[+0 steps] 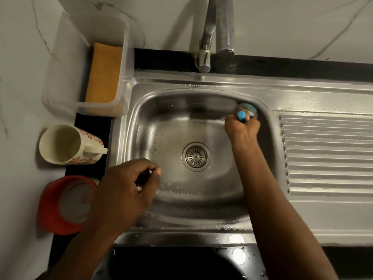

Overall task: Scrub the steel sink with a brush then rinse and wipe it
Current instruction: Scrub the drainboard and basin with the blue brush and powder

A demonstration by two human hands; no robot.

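Note:
The steel sink (173, 130) fills the middle of the head view, wet with droplets, its round drain (196, 156) at the centre. My right hand (243, 130) grips a brush with a blue handle (241, 115); the brush head (248, 107) presses against the far right corner of the basin wall. My left hand (129, 184) hovers over the sink's near left rim with fingers loosely curled and holds nothing.
The tap (218, 31) stands behind the basin. A ribbed drainboard (327, 154) lies to the right. On the left sit a clear plastic tub (64, 73) with an orange sponge (104, 73), a floral mug (68, 144) on its side, and a red container (60, 205).

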